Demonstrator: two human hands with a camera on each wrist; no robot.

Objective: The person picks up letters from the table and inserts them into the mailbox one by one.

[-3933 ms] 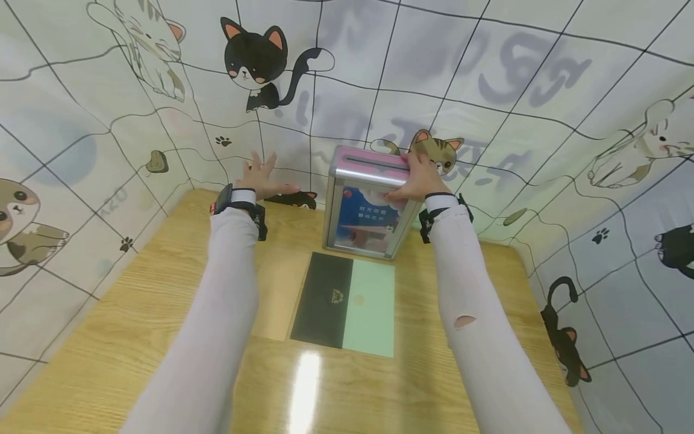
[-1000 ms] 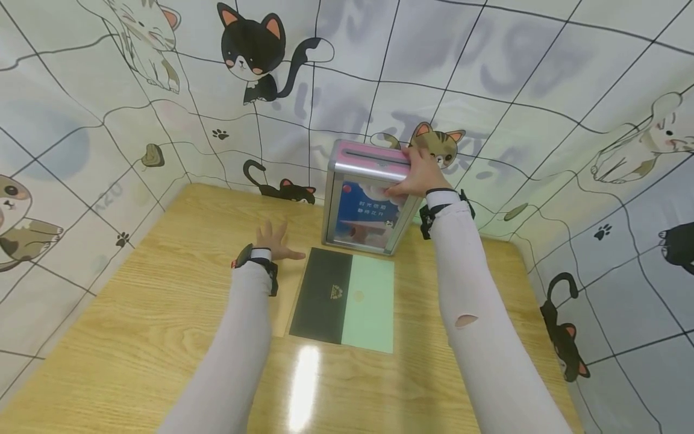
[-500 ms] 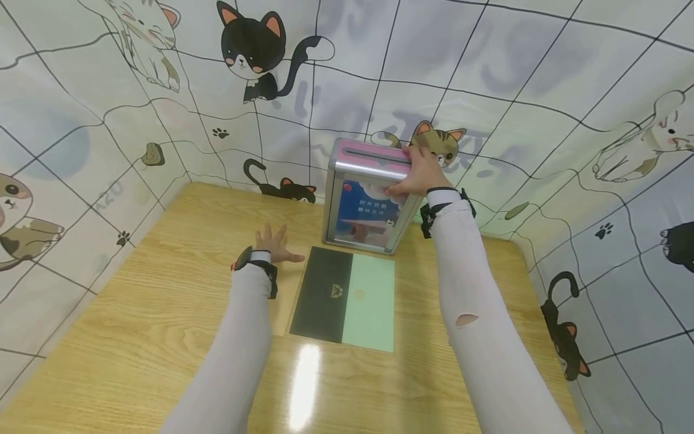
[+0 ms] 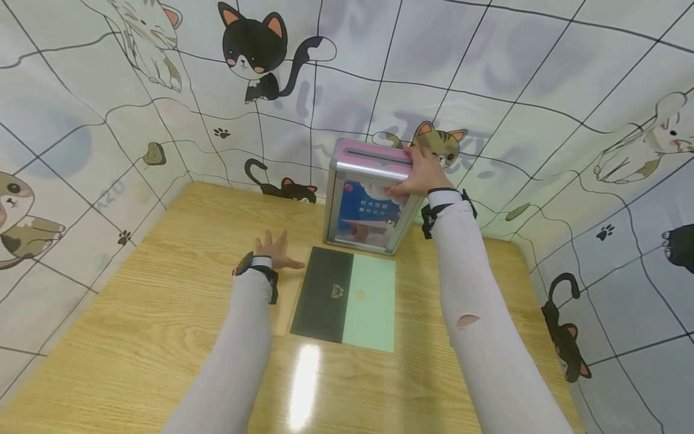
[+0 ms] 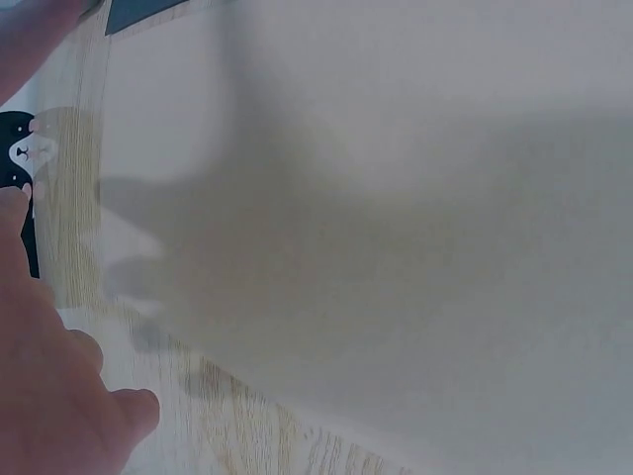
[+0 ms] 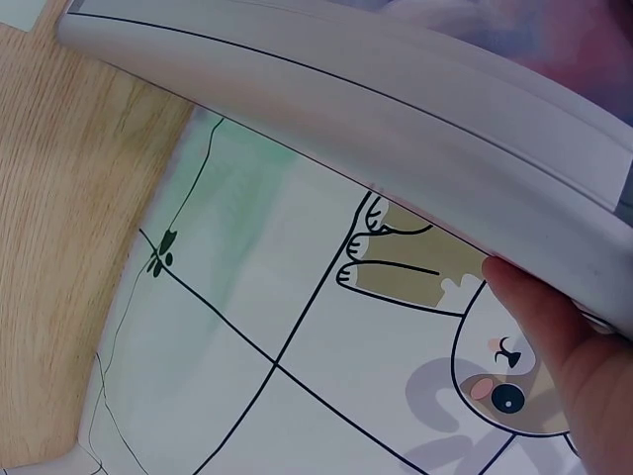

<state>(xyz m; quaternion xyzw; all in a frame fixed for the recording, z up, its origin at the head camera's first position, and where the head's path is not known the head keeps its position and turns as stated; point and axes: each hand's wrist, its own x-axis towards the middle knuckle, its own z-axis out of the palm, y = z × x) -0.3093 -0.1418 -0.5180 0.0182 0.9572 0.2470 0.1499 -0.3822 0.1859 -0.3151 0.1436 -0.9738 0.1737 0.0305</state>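
A ballot box (image 4: 360, 226), with a pink slotted top and a clear front showing a blue picture, stands upright near the back of the table. My right hand (image 4: 425, 173) grips its upper right corner, thumb on the front edge and fingers over the top. In the right wrist view, fingers lie along the box's silver frame (image 6: 346, 129). My left hand (image 4: 275, 250) is spread over the far end of a tan envelope (image 4: 279, 313), its shadow falling across the paper. A black envelope (image 4: 322, 295) and a mint-green one (image 4: 374, 304) lie just right of it.
A wooden table (image 4: 162, 319) extends to the left, right and front. A cloth backdrop (image 4: 347, 66) printed with cartoon cats rises behind the box and at both sides. A bright light reflection lies on the tabletop before the envelopes.
My left hand has come down and toward me from the back wall to over the tan envelope, then shifted barely. The right hand keeps its grip on the ballot box, which has not moved.
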